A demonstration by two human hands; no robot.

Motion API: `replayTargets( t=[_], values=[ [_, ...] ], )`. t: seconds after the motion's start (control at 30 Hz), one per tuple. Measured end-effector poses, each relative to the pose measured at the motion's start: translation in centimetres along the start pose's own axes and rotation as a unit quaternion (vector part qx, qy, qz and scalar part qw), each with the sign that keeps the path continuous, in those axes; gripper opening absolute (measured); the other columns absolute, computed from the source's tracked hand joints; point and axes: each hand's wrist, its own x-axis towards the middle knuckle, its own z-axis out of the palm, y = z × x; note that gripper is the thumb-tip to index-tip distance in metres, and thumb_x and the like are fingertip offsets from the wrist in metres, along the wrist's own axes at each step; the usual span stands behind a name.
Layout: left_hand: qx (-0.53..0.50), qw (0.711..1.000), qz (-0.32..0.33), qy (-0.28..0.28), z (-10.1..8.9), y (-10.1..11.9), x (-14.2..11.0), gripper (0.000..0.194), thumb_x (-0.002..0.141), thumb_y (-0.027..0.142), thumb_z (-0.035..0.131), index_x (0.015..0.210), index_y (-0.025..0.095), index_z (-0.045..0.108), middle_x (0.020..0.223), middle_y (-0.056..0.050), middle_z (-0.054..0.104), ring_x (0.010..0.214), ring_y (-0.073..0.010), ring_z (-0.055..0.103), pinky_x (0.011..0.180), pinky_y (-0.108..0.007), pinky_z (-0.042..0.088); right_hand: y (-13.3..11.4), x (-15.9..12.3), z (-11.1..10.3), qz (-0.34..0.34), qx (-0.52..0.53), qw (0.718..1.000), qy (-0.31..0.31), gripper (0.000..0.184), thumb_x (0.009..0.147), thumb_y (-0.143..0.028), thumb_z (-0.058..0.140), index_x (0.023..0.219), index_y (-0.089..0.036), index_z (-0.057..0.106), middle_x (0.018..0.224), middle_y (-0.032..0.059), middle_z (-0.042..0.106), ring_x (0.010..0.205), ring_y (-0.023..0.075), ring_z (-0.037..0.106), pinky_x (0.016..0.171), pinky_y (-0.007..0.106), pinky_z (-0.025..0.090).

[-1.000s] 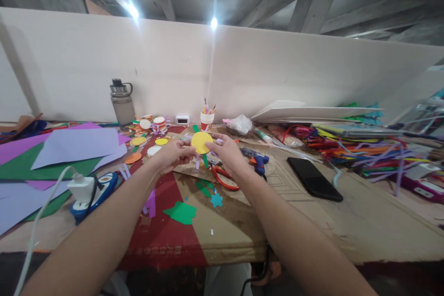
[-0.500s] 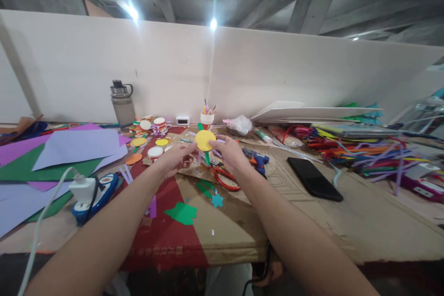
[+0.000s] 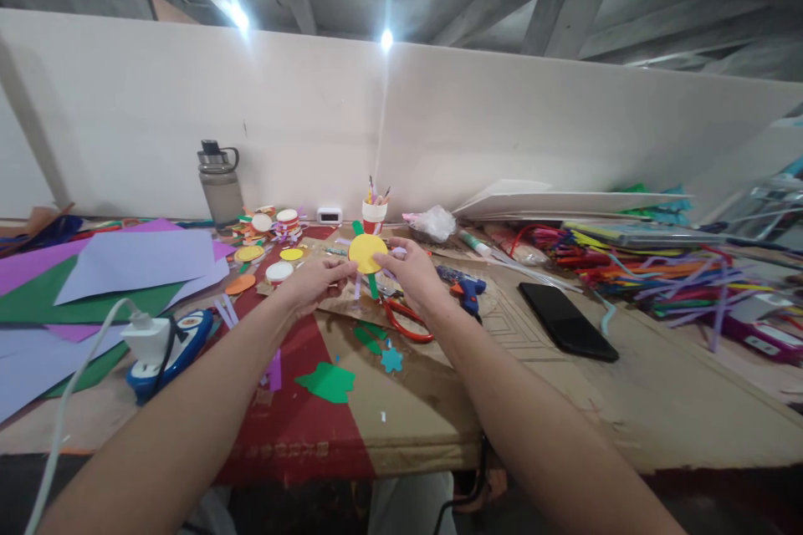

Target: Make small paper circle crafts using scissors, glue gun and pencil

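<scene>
A yellow disc [image 3: 368, 254], apparently of paper or thin card, is held up in front of the body, above the middle of the worktop [image 3: 633, 418]. Behind it, green strips [image 3: 373, 286] and a purple strip [image 3: 357, 287] are seen sticking out past the rim. By the right hand [image 3: 411, 269] the disc is gripped at its lower right, the thumb laid over the face and the fingers tucked behind. The left hand [image 3: 319, 282] is narrowed, thumb and fingers drawn together at the disc's left edge; whether any paper is pinched there cannot be told.

Very little weight should be felt. The disc is judged to be flat and fairly stiff, but easily creased, and the strips softer and readily bent or pulled loose. It is best taken by the rim, between 2 strips, with light pressure.

Just beyond, a paper cup [image 3: 375, 213] of pencils is stood upright. Nearer and to the right, red-handled scissors [image 3: 407, 322] and a blue glue gun [image 3: 468, 291] are laid down, with a black phone [image 3: 568, 320] farther right. Below the hands, a green scrap [image 3: 327, 383] and 1 blue flower-like cutout [image 3: 392, 359] are scattered on cardboard [image 3: 427, 426].
</scene>
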Motion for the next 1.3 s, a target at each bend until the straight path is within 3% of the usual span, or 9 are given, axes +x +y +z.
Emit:
replayTargets(
  t=[0.3, 0.53, 0.63, 0.83, 0.93, 1.03, 1.13, 1.2, 1.3],
  values=[
    [-0.016, 0.999, -0.012, -0.026, -0.7, -0.2, 0.2, 0.03, 0.059, 0.036, 0.084, 0.068, 0.012, 0.068, 0.061, 0.0, 0.058, 0.052, -0.0053, 0.043, 0.047, -0.018, 0.032, -0.1, -0.3, 0.1, 0.003, 0.006, 1.0, -0.003, 0.043, 0.068, -0.011, 0.071, 0.108, -0.016, 0.054, 0.075, -0.0017, 0.067, 0.066, 0.0116, 0.065, 0.068, 0.026, 0.052],
    [-0.051, 0.998, -0.016, -0.045, -0.5, 0.1, -0.1, 0.043, 0.066, 0.049, 0.078, 0.09, 0.014, 0.065, 0.086, -0.007, 0.068, 0.051, -0.0047, 0.05, 0.044, -0.016, 0.034, -0.3, 0.1, -0.1, 0.03, 0.072, 0.997, 0.027, 0.033, 0.069, -0.009, 0.07, 0.096, -0.018, 0.053, 0.073, -0.0023, 0.066, 0.064, 0.0098, 0.063, 0.061, 0.021, 0.049],
    [-0.043, 0.999, -0.006, 0.019, -1.2, -0.3, 0.4, 0.041, 0.064, 0.045, 0.08, 0.084, 0.014, 0.062, 0.076, -0.005, 0.066, 0.045, -0.0026, 0.041, 0.038, -0.015, 0.023, -0.3, 0.6, -0.5, 0.052, 0.098, 0.993, 0.051, 0.031, 0.069, -0.01, 0.069, 0.094, -0.018, 0.052, 0.072, -0.0028, 0.065, 0.06, 0.0079, 0.06, 0.056, 0.019, 0.047],
    [-0.013, 0.987, 0.005, 0.163, -3.0, -0.9, 1.3, 0.037, 0.058, 0.04, 0.082, 0.061, 0.015, 0.055, 0.047, 0.006, 0.045, 0.036, -0.0028, 0.027, 0.039, -0.019, 0.014, 0.1, 1.3, -1.0, 0.058, 0.117, 0.99, 0.048, 0.037, 0.065, -0.016, 0.072, 0.095, -0.019, 0.051, 0.071, -0.0031, 0.063, 0.061, 0.0094, 0.059, 0.054, 0.019, 0.045],
    [0.014, 0.978, 0.031, 0.207, -2.9, -0.7, 1.0, 0.043, 0.062, 0.053, 0.075, 0.058, 0.014, 0.059, 0.046, 0.003, 0.048, 0.039, -0.0057, 0.035, 0.042, -0.021, 0.021, 0.6, 1.4, -0.9, 0.016, 0.105, 0.994, 0.029, 0.045, 0.063, -0.02, 0.074, 0.101, -0.019, 0.05, 0.077, -0.0023, 0.065, 0.066, 0.011, 0.063, 0.059, 0.022, 0.048],
    [-0.036, 0.99, 0.039, 0.132, -1.8, -0.3, 0.5, 0.05, 0.064, 0.061, 0.07, 0.073, 0.013, 0.07, 0.074, -0.009, 0.069, 0.063, -0.0139, 0.059, 0.056, -0.024, 0.039, 1.1, 1.2, -0.4, -0.041, 0.063, 0.997, 0.004, 0.053, 0.063, -0.025, 0.075, 0.109, -0.02, 0.048, 0.083, -0.0011, 0.066, 0.073, 0.0134, 0.065, 0.066, 0.025, 0.05],
    [-0.089, 0.994, 0.047, 0.038, -0.4, 0.0, 0.0, 0.048, 0.062, 0.058, 0.074, 0.083, 0.014, 0.072, 0.088, -0.01, 0.072, 0.075, -0.0168, 0.063, 0.065, -0.026, 0.044, 1.4, 0.5, 0.3, -0.069, 0.016, 0.997, -0.027, 0.055, 0.065, -0.024, 0.074, 0.112, -0.019, 0.047, 0.08, -0.0018, 0.066, 0.075, 0.0142, 0.065, 0.071, 0.027, 0.051],
    [-0.099, 0.993, 0.061, 0.028, 0.1, -0.1, -0.1, 0.044, 0.06, 0.05, 0.08, 0.084, 0.014, 0.072, 0.086, -0.008, 0.072, 0.07, -0.0145, 0.062, 0.064, -0.024, 0.044, 1.3, 0.0, 0.6, -0.079, 0.001, 0.995, -0.06, 0.056, 0.065, -0.024, 0.073, 0.114, -0.018, 0.046, 0.082, -0.001, 0.067, 0.077, 0.0148, 0.066, 0.073, 0.029, 0.051],
    [-0.117, 0.988, 0.07, 0.073, -0.1, -0.5, 0.2, 0.039, 0.057, 0.038, 0.085, 0.083, 0.013, 0.071, 0.08, -0.005, 0.07, 0.061, -0.0097, 0.058, 0.058, -0.021, 0.042, 1.1, -0.3, 0.6, -0.107, -0.046, 0.991, -0.066, 0.052, 0.07, -0.031, 0.071, 0.115, -0.017, 0.047, 0.09, 0.0024, 0.067, 0.081, 0.0156, 0.065, 0.075, 0.03, 0.051]
  ],
)
